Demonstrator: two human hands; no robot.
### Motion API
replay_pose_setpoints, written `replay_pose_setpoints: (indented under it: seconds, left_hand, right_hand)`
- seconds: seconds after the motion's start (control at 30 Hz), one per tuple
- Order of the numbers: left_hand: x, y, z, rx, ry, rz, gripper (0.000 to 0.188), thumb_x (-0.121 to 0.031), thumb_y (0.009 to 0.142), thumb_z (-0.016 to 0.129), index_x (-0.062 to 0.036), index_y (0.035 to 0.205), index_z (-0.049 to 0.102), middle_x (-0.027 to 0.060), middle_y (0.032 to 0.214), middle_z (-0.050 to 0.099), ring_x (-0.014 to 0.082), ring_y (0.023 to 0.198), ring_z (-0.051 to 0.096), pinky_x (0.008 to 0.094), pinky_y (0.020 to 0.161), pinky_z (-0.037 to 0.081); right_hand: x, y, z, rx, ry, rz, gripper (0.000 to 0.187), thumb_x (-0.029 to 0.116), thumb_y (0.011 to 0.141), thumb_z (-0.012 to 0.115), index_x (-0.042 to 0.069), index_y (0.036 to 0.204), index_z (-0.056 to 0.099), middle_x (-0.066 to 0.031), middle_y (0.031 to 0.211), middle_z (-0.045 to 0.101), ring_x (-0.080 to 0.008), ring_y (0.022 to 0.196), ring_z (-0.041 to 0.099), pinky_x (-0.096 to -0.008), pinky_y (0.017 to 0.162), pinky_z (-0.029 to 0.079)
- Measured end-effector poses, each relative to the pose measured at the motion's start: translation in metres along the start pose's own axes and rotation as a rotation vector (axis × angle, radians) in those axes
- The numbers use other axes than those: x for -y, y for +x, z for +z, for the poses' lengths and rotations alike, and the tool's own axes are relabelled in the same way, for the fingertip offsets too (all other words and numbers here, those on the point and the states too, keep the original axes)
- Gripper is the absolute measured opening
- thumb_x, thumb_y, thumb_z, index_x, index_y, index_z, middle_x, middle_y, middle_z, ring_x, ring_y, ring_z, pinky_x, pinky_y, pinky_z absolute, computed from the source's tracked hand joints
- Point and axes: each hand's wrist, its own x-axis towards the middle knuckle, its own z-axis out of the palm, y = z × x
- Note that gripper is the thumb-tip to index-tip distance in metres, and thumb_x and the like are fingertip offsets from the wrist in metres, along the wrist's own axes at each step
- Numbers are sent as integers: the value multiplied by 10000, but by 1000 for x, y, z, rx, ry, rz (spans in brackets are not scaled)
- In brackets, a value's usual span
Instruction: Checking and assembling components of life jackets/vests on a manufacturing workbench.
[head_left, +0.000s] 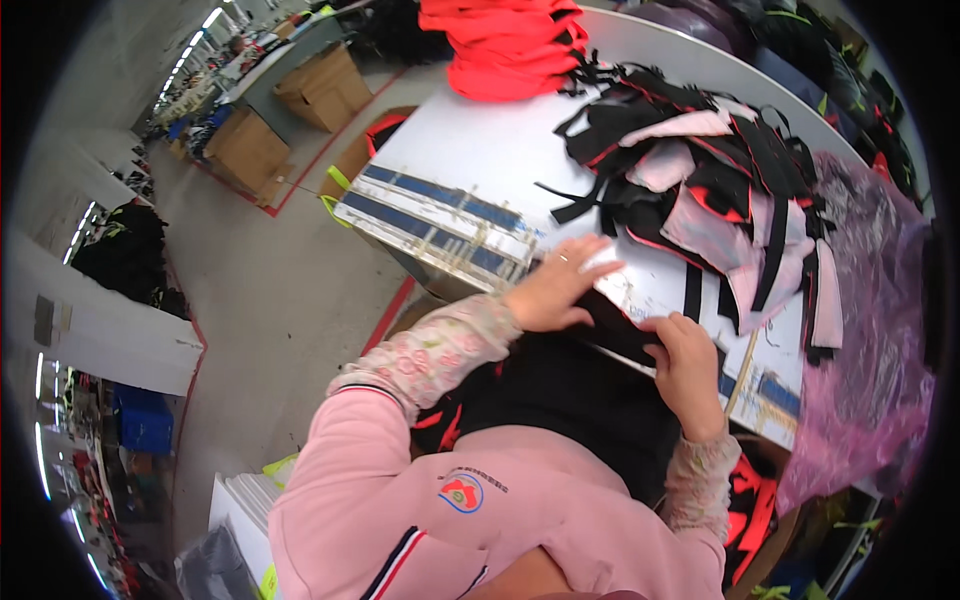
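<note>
A black fabric piece (pixel 618 328) with a thin red edge lies at the front edge of the white table (pixel 470 150), partly covered by my hands. At its left end rests my left hand (pixel 558 288), palm down with fingers stretched apart. Closed in a pinch, my right hand (pixel 688 362) grips the right end of the piece. Just beyond my hands spreads a loose heap of black fabric pieces (pixel 715 180) with pale pink panels, red edging and black straps.
A tall stack of bright red-orange fabric (pixel 505 50) stands at the table's far side. Crumpled pink plastic sheeting (pixel 870 320) hangs over the right side. Cardboard boxes (pixel 245 148) stand across the aisle at the left. Tape strips (pixel 430 225) line the table's front left.
</note>
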Motion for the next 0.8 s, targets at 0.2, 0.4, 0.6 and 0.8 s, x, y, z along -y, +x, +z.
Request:
replay_pose_setpoints:
  seconds: [0.2,0.4,0.6,0.8]
  left_hand:
    - [0,2,31,200,-535,-308,467,-187,753,717,-50,1167,549,139,1078,600,250,1017,569,337,897,432]
    - [20,-16,76,-335,-341,-490,708,-120,748,713,-66,1345,337,208,1377,324,335,1258,367,385,1029,328]
    - [25,-46,80,66,226,-214,635,-334,753,704,-132,1299,450,197,1409,294,414,1309,257,499,1047,268]
    - [10,-48,70,244,123,-267,877,-611,659,684,-121,1337,420,204,1483,176,457,1370,71,618,1050,164]
  right_hand:
    - [3,19,-14,-510,-167,-246,323,-60,711,558,58,1004,628,-108,978,533,-315,958,505,-451,880,389]
    - [-26,5,75,-188,158,-24,494,73,707,701,74,1177,550,-175,1157,518,-350,1076,499,-417,924,409]
    - [-42,-13,119,101,82,-30,635,165,647,771,44,1217,519,-183,1230,491,-361,1131,469,-428,965,383]
    - [-54,-18,133,30,101,-13,397,63,678,706,28,1053,578,-183,1186,520,-358,1090,491,-425,928,400]
